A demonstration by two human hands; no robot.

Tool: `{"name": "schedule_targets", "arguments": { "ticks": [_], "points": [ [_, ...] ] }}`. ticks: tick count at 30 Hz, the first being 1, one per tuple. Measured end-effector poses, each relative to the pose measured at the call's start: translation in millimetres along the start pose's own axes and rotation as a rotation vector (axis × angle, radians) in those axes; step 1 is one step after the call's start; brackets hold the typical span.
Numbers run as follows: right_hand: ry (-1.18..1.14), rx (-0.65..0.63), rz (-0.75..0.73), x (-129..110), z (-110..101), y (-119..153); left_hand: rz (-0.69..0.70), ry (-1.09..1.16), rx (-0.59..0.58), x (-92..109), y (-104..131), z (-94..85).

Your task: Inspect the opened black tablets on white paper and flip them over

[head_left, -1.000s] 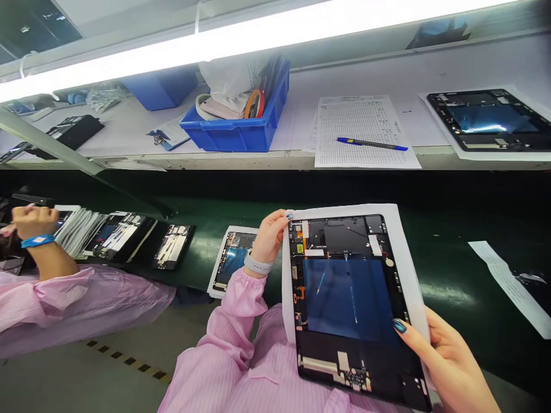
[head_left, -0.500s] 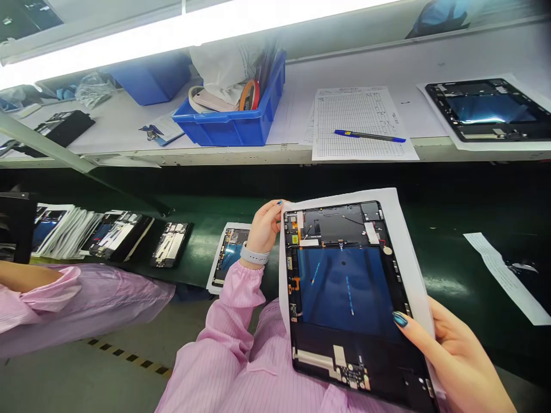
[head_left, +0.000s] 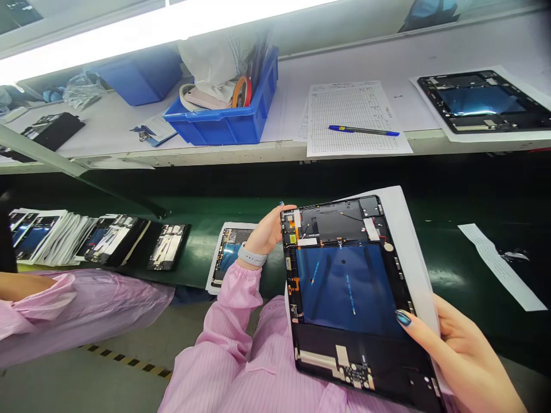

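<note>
An opened tablet (head_left: 348,287) with its inner boards, cables and a dark blue panel showing is held up in front of my lap. Behind it lies a white sheet (head_left: 407,241) that sticks out along the right side and the top right corner. My left hand (head_left: 269,230) grips the tablet's top left corner, its fingers partly hidden behind it. At the lower right edge my right hand (head_left: 462,347) clasps tablet and sheet together, thumb on the front and fingers underneath.
Another opened tablet (head_left: 228,252) lies on the green bench left of my wrist. Stacks of tablet parts (head_left: 116,238) stand farther left, near a co-worker's sleeve (head_left: 86,310). The shelf bears a blue bin (head_left: 224,126), a form (head_left: 353,109), a pen (head_left: 364,131) and one more tablet (head_left: 482,103).
My left fingers have moved from the sheet's top left corner onto the tablet's corner. The sheet now shows less along the tablet's left edge. The camera view has shifted slightly.
</note>
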State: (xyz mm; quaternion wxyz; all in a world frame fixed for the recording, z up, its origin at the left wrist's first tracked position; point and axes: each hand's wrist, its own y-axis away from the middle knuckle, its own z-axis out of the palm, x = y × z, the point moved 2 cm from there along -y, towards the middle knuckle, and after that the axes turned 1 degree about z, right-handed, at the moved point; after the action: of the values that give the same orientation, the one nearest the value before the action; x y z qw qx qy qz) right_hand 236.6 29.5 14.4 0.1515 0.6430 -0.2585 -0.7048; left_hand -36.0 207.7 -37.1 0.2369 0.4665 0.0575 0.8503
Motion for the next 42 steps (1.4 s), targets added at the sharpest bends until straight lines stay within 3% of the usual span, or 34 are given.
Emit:
{"name": "schedule_targets", "arguments": {
  "ticks": [4, 8, 15, 21, 34, 42],
  "points": [
    [0.004, -0.001, -0.033, 1.1, -0.7, 1.1, -0.115, 0.173, -0.073, -1.6, -1.3, 3.2],
    [0.028, -0.011, -0.061, 0.6, -0.2, 1.7, -0.118, 0.215, -0.052, 0.3, -0.7, 7.3],
    [0.035, -0.025, -0.046, 1.8, 0.2, 1.9, 0.088, 0.166, 0.084, 4.5, -1.7, 6.9],
    [-0.001, -0.071, -0.016, 1.1, 2.8, 4.2, 0.073, 0.045, -0.006, 6.4, 1.2, 11.2],
    [0.014, -0.029, 0.027, 4.2, 1.4, 3.9, 0.235, 0.100, 0.134, 5.2, -5.2, 0.9],
    [0.004, 0.011, 0.061, 19.3, -12.6, -3.7, 0.383, 0.180, 0.174, 29.2, 5.6, -1.4]
  ]
}}
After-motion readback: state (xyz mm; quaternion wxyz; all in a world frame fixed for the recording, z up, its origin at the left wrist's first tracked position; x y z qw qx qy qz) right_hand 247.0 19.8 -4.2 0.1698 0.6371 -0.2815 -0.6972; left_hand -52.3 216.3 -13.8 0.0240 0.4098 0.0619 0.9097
